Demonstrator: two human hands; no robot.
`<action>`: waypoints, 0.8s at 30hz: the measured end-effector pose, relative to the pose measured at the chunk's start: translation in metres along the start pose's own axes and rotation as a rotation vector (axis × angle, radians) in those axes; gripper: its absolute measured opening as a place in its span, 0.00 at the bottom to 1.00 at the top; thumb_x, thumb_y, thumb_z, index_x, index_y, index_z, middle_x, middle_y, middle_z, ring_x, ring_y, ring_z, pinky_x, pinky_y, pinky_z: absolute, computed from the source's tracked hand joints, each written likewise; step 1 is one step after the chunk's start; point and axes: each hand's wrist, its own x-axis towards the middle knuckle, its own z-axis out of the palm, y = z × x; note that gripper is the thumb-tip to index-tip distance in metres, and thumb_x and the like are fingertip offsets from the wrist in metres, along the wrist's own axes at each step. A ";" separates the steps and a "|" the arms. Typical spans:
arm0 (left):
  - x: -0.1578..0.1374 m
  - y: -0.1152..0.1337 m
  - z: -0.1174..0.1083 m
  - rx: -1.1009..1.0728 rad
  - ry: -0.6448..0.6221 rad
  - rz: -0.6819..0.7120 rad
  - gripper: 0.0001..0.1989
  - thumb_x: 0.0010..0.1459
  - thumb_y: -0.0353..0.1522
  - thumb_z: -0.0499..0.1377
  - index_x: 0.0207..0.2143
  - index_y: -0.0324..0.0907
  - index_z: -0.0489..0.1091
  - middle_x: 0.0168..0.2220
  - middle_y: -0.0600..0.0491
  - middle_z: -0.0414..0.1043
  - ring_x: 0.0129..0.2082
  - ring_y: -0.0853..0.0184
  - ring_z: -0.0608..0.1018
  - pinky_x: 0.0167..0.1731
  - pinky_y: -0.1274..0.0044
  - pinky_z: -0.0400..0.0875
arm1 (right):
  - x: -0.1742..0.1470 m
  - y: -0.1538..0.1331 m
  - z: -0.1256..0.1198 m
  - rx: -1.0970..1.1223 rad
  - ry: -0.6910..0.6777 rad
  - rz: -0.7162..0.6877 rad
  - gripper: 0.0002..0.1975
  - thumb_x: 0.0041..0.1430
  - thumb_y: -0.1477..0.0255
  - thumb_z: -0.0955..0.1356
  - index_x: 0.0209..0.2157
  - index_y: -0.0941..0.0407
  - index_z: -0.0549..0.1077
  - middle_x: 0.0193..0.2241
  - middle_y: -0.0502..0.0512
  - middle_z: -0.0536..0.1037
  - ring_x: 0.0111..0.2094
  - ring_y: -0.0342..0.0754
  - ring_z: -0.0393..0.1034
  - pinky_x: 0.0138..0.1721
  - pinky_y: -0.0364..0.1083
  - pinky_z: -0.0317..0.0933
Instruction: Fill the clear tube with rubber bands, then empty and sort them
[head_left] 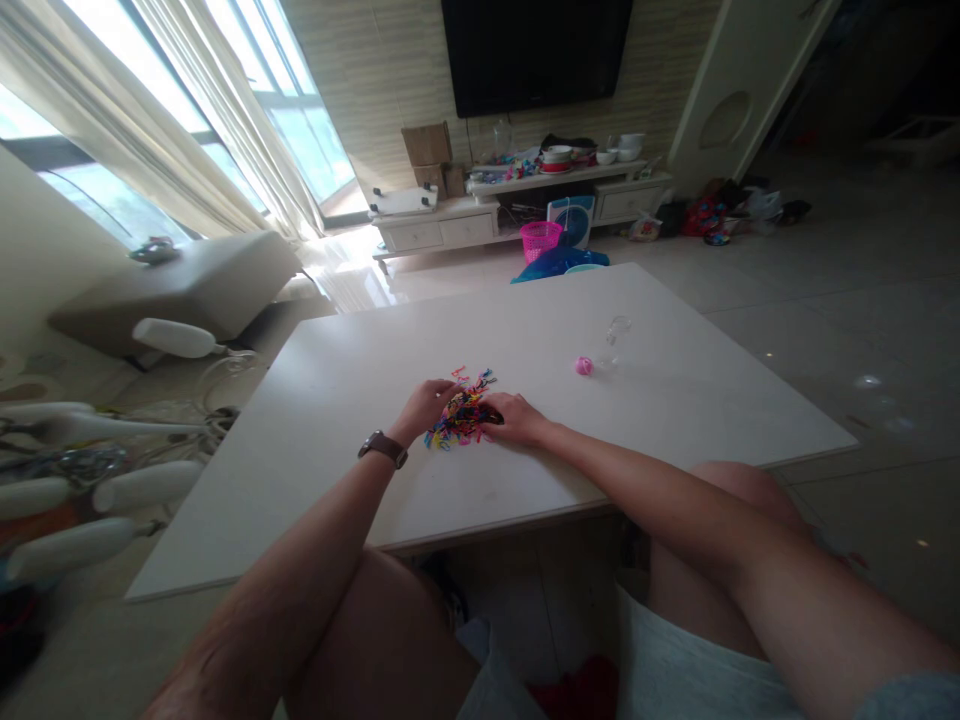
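A heap of small, brightly coloured elastic bands lies on the white table, some loose ones spilling out at its far side. My left hand, with a dark-strapped watch on its wrist, touches the heap from the left, its fingers reaching over the edge. On the other side, my right hand rests against the bands, thumb and fingers apart around the right edge. The fingertips are partly lost among the bands. To the right of the heap sit a pink ball-like item and a clear, see-through container.
A chandelier with white shades stands left of the table. Beyond the far edge are a blue inflated-looking item, a pink basket and a low white cabinet. My knees are under the near edge.
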 end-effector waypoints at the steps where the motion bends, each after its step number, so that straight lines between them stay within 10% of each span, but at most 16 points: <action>1: 0.001 -0.003 0.001 0.001 0.012 0.013 0.23 0.62 0.48 0.54 0.34 0.42 0.80 0.36 0.49 0.79 0.37 0.61 0.76 0.39 0.72 0.69 | 0.000 0.001 0.000 -0.002 0.001 0.001 0.20 0.58 0.66 0.72 0.52 0.53 0.75 0.52 0.58 0.78 0.53 0.54 0.72 0.56 0.53 0.61; 24: 0.001 -0.002 0.003 -0.062 0.026 -0.051 0.14 0.57 0.41 0.59 0.33 0.40 0.78 0.33 0.49 0.81 0.34 0.62 0.79 0.38 0.72 0.70 | -0.001 -0.004 -0.001 -0.037 -0.021 0.025 0.21 0.58 0.66 0.72 0.54 0.54 0.73 0.56 0.61 0.76 0.57 0.58 0.70 0.57 0.57 0.61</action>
